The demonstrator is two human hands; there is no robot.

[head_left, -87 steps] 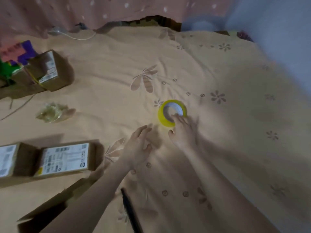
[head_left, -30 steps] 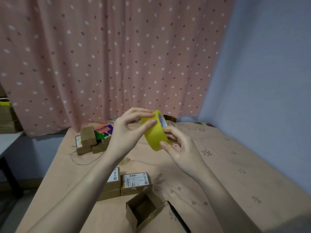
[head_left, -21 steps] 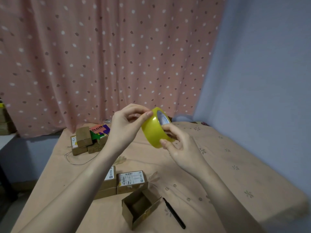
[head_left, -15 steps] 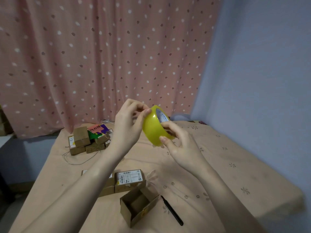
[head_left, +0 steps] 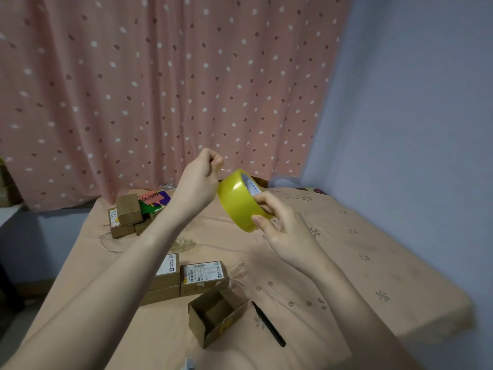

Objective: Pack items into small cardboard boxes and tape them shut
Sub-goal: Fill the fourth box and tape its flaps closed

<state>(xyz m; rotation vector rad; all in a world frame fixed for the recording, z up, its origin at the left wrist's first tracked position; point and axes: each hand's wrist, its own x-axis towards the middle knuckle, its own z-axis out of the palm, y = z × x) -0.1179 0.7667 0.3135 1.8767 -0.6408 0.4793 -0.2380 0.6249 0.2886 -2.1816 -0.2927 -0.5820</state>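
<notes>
Left hand [head_left: 198,182] pulls up off the yellow tape roll [head_left: 238,200], fingers pinched shut; right hand [head_left: 282,231] grips the roll above the bed [head_left: 373,263].

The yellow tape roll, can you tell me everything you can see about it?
The tape roll is a wide, shiny yellow ring with a pale inner core that has small blue print on it. It is held up in the air above the bed, tilted so its open side faces up and right. The right hand grips it from below with fingers in the core. The left hand pinches at its top edge, seemingly peeling the end.
</notes>
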